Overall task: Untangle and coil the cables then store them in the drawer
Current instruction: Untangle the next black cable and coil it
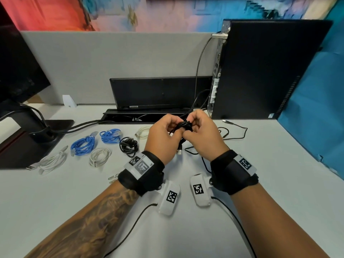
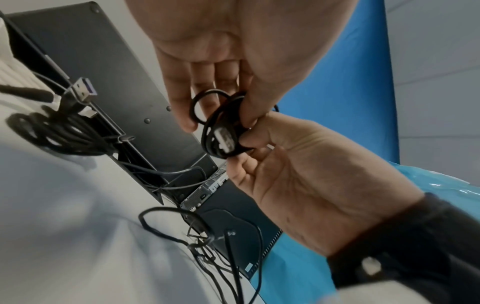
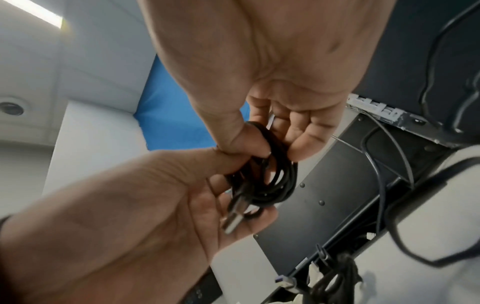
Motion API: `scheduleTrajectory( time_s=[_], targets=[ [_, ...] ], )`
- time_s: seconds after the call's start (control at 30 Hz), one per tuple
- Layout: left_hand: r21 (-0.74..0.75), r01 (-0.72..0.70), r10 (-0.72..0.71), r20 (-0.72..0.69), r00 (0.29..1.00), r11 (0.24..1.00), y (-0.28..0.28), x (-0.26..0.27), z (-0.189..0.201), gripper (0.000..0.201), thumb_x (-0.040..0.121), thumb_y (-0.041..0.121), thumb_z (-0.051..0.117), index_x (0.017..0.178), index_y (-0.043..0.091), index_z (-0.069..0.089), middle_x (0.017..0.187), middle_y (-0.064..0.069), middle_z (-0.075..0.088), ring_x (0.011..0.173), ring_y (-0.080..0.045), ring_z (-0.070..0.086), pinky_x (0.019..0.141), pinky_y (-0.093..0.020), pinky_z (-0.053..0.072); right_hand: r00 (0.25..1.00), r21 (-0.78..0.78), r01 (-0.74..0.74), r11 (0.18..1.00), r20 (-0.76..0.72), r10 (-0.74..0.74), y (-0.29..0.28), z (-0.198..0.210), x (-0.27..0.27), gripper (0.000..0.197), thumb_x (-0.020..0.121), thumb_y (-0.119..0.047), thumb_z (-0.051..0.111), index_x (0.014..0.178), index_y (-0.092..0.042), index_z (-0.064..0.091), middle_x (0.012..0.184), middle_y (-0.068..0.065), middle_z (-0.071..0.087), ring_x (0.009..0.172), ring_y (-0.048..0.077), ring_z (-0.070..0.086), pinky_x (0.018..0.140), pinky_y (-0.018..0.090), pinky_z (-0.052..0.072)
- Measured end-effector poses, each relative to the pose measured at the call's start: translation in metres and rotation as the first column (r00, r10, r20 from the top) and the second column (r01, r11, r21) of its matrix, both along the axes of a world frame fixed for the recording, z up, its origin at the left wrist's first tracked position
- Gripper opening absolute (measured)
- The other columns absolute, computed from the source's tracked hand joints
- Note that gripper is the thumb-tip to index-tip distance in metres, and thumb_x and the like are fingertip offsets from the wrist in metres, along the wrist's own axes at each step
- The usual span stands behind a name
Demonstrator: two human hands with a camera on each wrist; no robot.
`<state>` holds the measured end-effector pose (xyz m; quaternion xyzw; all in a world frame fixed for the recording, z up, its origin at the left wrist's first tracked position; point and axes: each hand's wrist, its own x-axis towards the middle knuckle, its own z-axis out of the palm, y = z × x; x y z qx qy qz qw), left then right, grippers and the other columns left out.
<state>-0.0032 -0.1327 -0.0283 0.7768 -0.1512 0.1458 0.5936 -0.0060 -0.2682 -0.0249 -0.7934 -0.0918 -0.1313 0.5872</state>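
Note:
A small coil of black cable (image 1: 184,125) is held above the desk (image 1: 55,202) between both hands. My left hand (image 1: 167,131) pinches one side of it with thumb and fingers, and my right hand (image 1: 197,127) pinches the other side. The left wrist view shows the coil (image 2: 221,131) with a plug tucked inside its loops. In the right wrist view a silver USB plug (image 3: 233,222) lies against the left palm beside the coil (image 3: 272,181). Another USB plug (image 1: 178,151) dangles below the hands. No drawer is in view.
Several coiled cables lie on the desk to the left: two blue (image 1: 83,145), two white (image 1: 99,157), a black (image 1: 128,145) and a cream one (image 1: 143,133). A loose thin black cable (image 1: 234,133) sprawls at the right. A computer tower (image 1: 260,71) and a cable tray (image 1: 141,116) stand behind.

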Motion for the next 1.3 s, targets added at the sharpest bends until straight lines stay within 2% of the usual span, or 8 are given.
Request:
scheduleTrajectory(
  time_s=[0.17, 0.27, 0.37, 0.47, 0.63, 0.77, 0.9, 1.3],
  targets=[
    [-0.13, 0.024, -0.043, -0.148, 0.988, 0.991, 0.004, 0.004, 0.009, 0.015, 0.09, -0.001, 0.066, 0.102, 0.009, 0.065, 0.091, -0.005, 0.072, 0.081, -0.011, 0.068, 0.072, -0.021, 0.055, 0.999, 0.099, -0.032, 0.995, -0.028, 0.035, 0.0, -0.003, 0.003, 0.025, 0.083, 0.012, 0.063, 0.1, -0.004, 0.057, 0.089, 0.01, 0.061, 0.082, 0.018, 0.06, 0.081, 0.036, 0.058],
    [-0.23, 0.119, -0.184, -0.286, 0.94, 0.966, 0.018, 0.008, 0.018, 0.025, 0.094, 0.002, 0.062, 0.115, 0.014, 0.06, 0.088, -0.009, 0.072, 0.072, -0.017, 0.068, 0.06, -0.026, 0.056, 0.993, 0.142, -0.096, 0.985, -0.058, 0.105, -0.003, -0.002, 0.003, 0.026, 0.086, 0.01, 0.066, 0.106, -0.006, 0.062, 0.09, 0.007, 0.069, 0.08, 0.013, 0.067, 0.073, 0.025, 0.056],
    [-0.012, 0.158, -0.158, -0.185, 0.97, 0.987, 0.028, 0.011, 0.019, 0.038, 0.095, 0.008, 0.063, 0.126, 0.029, 0.062, 0.101, -0.006, 0.073, 0.085, -0.022, 0.073, 0.072, -0.035, 0.062, 0.984, 0.216, -0.134, 0.967, -0.086, 0.156, -0.006, 0.002, 0.001, 0.033, 0.088, 0.009, 0.067, 0.112, -0.01, 0.056, 0.086, 0.012, 0.073, 0.074, 0.014, 0.072, 0.068, 0.02, 0.053],
    [0.091, 0.092, -0.082, -0.111, 0.99, 0.992, 0.03, 0.014, 0.016, 0.028, 0.094, 0.01, 0.065, 0.118, 0.023, 0.068, 0.099, -0.003, 0.074, 0.085, -0.019, 0.073, 0.078, -0.031, 0.06, 0.988, 0.15, -0.139, 0.979, -0.05, 0.148, -0.004, 0.001, 0.0, 0.037, 0.088, 0.004, 0.07, 0.106, -0.02, 0.049, 0.094, 0.02, 0.068, 0.075, 0.021, 0.066, 0.077, 0.036, 0.058],
    [0.003, 0.062, -0.061, -0.149, 0.987, 0.998, 0.029, 0.012, 0.021, 0.017, 0.095, 0.013, 0.064, 0.111, 0.01, 0.069, 0.09, -0.006, 0.075, 0.083, -0.019, 0.072, 0.074, -0.032, 0.06, 0.986, -0.079, -0.155, 0.985, 0.055, 0.159, -0.002, 0.007, -0.005, 0.028, 0.088, 0.001, 0.073, 0.096, -0.018, 0.054, 0.094, -0.007, 0.063, 0.068, 0.008, 0.066, 0.07, 0.039, 0.058],
    [-0.081, 0.167, -0.182, -0.235, 0.955, 0.983, 0.033, 0.013, 0.03, 0.017, 0.097, 0.015, 0.061, 0.111, 0.009, 0.068, 0.084, -0.008, 0.074, 0.076, -0.022, 0.07, 0.071, -0.04, 0.059, 0.976, -0.119, -0.009, 0.993, 0.214, 0.034, 0.001, 0.008, -0.008, 0.012, 0.087, -0.013, 0.079, 0.094, -0.02, 0.071, 0.093, -0.016, 0.071, 0.09, 0.008, 0.071, 0.079, 0.041, 0.061],
    [-0.136, 0.173, -0.206, -0.289, 0.935, 0.976, 0.04, 0.019, 0.029, 0.019, 0.098, 0.014, 0.061, 0.115, 0.011, 0.066, 0.069, 0.003, 0.067, 0.068, -0.011, 0.063, 0.062, -0.026, 0.053, 0.935, -0.261, 0.077, 0.962, 0.354, 0.022, -0.002, 0.01, -0.009, 0.006, 0.09, -0.014, 0.075, 0.091, -0.016, 0.069, 0.113, -0.012, 0.07, 0.097, 0.005, 0.068, 0.073, 0.037, 0.059],
    [0.217, 0.269, -0.228, -0.198, 0.953, 0.938, 0.066, 0.024, 0.034, 0.021, 0.099, 0.014, 0.058, 0.117, 0.017, 0.07, 0.068, 0.005, 0.065, 0.055, 0.0, 0.054, 0.053, -0.014, 0.043, 0.933, -0.289, 0.026, 0.957, 0.351, 0.081, 0.0, 0.023, -0.017, 0.005, 0.092, -0.009, 0.072, 0.092, -0.01, 0.067, 0.098, -0.008, 0.072, 0.092, 0.009, 0.069, 0.079, 0.031, 0.059]
  ],
)
